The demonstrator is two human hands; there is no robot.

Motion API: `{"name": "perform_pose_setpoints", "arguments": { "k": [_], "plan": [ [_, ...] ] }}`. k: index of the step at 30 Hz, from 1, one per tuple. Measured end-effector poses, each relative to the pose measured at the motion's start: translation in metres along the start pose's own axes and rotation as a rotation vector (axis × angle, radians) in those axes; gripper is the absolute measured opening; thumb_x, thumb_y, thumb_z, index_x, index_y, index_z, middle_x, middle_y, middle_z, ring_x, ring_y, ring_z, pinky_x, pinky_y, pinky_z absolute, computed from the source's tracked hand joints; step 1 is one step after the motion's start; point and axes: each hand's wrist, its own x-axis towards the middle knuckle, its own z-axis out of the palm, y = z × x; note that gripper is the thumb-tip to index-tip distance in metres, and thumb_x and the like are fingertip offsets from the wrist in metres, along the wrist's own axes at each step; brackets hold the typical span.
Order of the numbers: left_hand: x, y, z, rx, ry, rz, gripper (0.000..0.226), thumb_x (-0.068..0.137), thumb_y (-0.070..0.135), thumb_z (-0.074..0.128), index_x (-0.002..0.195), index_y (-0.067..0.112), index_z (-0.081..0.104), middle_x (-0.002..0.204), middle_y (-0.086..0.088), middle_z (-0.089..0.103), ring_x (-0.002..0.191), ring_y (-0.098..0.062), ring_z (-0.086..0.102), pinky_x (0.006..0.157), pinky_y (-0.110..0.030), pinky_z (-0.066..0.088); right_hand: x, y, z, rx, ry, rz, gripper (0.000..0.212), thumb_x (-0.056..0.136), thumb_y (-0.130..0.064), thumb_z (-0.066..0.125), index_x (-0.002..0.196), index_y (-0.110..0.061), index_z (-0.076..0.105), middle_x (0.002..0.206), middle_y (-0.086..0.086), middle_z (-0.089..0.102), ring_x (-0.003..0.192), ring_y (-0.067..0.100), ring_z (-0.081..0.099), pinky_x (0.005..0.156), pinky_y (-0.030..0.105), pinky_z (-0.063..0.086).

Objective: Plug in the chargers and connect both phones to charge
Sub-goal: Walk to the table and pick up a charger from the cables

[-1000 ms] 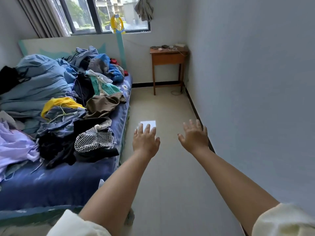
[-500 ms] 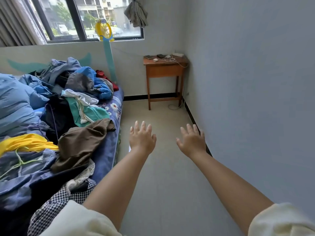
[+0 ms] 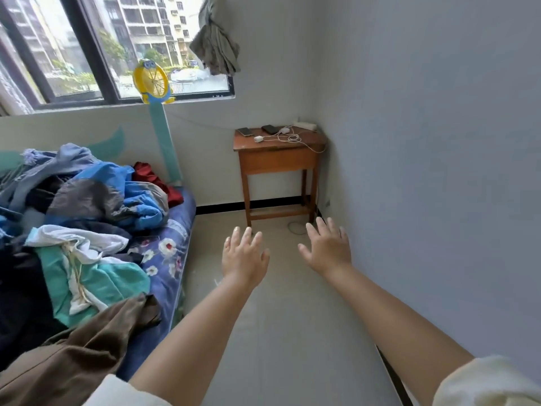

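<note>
Fingers spread wide and empty on left hand (image 3: 244, 254) and right hand (image 3: 328, 249): approach step, next reaching the chargers (image 3: 272, 135) and phones (image 3: 257, 131) along the wooden table's (image 3: 278, 162) back edge.

2 phones (image 3: 245, 131), white chargers (image 3: 258, 138) lying unplugged on table (image 3: 278, 148)

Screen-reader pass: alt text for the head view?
Two empty open hands, left and right, reach toward a wooden table in the corner holding two phones and white chargers. A clothes-covered bed lies left.
</note>
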Motion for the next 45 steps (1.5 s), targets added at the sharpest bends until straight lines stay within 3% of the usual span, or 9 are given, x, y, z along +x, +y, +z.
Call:
{"name": "perform_pose_setpoints", "arguments": {
  "k": [9, 17, 25, 31, 39, 45],
  "plan": [
    [0.228, -0.050, 0.032, -0.011, -0.018, -0.103, 0.050, 0.095, 0.038, 0.030, 0.141, 0.020, 0.019, 0.154, -0.005, 0.015, 0.141, -0.026, 0.003, 0.114, -0.038, 0.004, 0.245, -0.003, 0.052, -0.016, 0.003, -0.093, 0.056, 0.089, -0.038, 0.048, 0.137, -0.014, 0.032, 0.151, 0.012, 0.027, 0.141, 0.029, 0.016, 0.114, 0.047, 0.015],
    [0.456, -0.097, 0.055, -0.012, -0.012, -0.041, 0.050, 0.095, 0.037, 0.029, 0.140, 0.019, 0.020, 0.153, -0.006, 0.017, 0.141, -0.027, 0.004, 0.114, -0.038, 0.005, 0.459, 0.001, 0.093, -0.050, -0.018, -0.016, 0.054, 0.092, -0.038, 0.045, 0.138, -0.015, 0.031, 0.152, 0.011, 0.025, 0.141, 0.028, 0.014, 0.114, 0.046, 0.015],
    [0.659, -0.098, 0.100, -0.035, -0.069, 0.005, 0.050, 0.095, 0.039, 0.026, 0.141, 0.020, 0.019, 0.153, -0.005, 0.016, 0.141, -0.027, 0.003, 0.114, -0.039, 0.005, 0.638, 0.048, 0.138, -0.063, -0.031, 0.087, 0.054, 0.091, -0.040, 0.044, 0.138, -0.016, 0.032, 0.151, 0.010, 0.027, 0.141, 0.028, 0.016, 0.114, 0.045, 0.017],
    [0.810, -0.088, 0.133, -0.048, -0.075, -0.023, 0.050, 0.095, 0.038, 0.029, 0.141, 0.020, 0.019, 0.153, -0.006, 0.016, 0.141, -0.028, 0.002, 0.114, -0.040, 0.006, 0.787, 0.096, 0.164, -0.043, -0.044, 0.059, 0.055, 0.091, -0.040, 0.046, 0.137, -0.015, 0.033, 0.150, 0.012, 0.029, 0.141, 0.029, 0.017, 0.114, 0.046, 0.019],
    [0.955, -0.100, 0.177, -0.040, -0.174, -0.105, 0.048, 0.095, 0.038, 0.029, 0.140, 0.024, 0.020, 0.154, -0.004, 0.016, 0.142, -0.027, 0.002, 0.115, -0.040, 0.006, 0.945, 0.128, 0.208, -0.021, -0.161, 0.017, 0.055, 0.091, -0.043, 0.043, 0.138, -0.018, 0.032, 0.151, 0.009, 0.028, 0.141, 0.027, 0.017, 0.115, 0.043, 0.019],
    [1.056, -0.116, 0.209, -0.058, -0.212, -0.072, 0.049, 0.094, 0.040, 0.030, 0.139, 0.024, 0.022, 0.153, -0.004, 0.019, 0.142, -0.027, 0.004, 0.115, -0.041, 0.008, 1.038, 0.131, 0.244, 0.031, -0.192, -0.021, 0.053, 0.091, -0.041, 0.044, 0.137, -0.017, 0.034, 0.150, 0.007, 0.031, 0.141, 0.025, 0.019, 0.115, 0.040, 0.021]
  ]
}}
